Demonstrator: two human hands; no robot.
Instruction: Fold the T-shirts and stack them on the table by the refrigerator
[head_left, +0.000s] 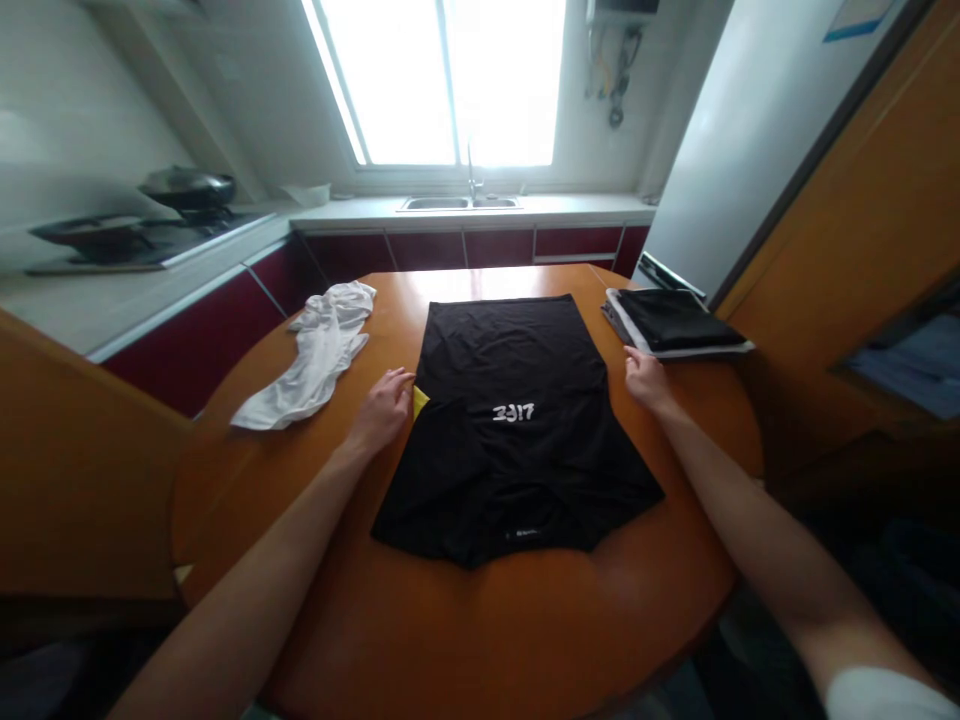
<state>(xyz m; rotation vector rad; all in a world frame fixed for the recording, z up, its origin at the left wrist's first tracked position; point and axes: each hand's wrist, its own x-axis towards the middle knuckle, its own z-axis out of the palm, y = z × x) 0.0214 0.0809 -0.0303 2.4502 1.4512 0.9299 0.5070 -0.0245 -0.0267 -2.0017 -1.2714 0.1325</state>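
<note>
A black T-shirt (517, 370) lies spread on the round wooden table (525, 620), its collar toward me and white lettering on its middle. At the T-shirt's left edge, my left hand (384, 408) has its fingertips closed on the fabric; a small yellow patch (420, 402) shows beside them. My right hand (646, 380) is off the T-shirt's right side, fingers curled together with nothing visible in them. It is by the near left corner of a folded stack of dark and white clothes (682, 320); whether it touches the stack I cannot tell.
A crumpled white garment (319, 350) lies on the table's left side. Behind the table runs a counter (360, 212) with a sink (439, 204) under the window. A stove (150, 245) with pans stands at left, a fridge (712, 130) at right.
</note>
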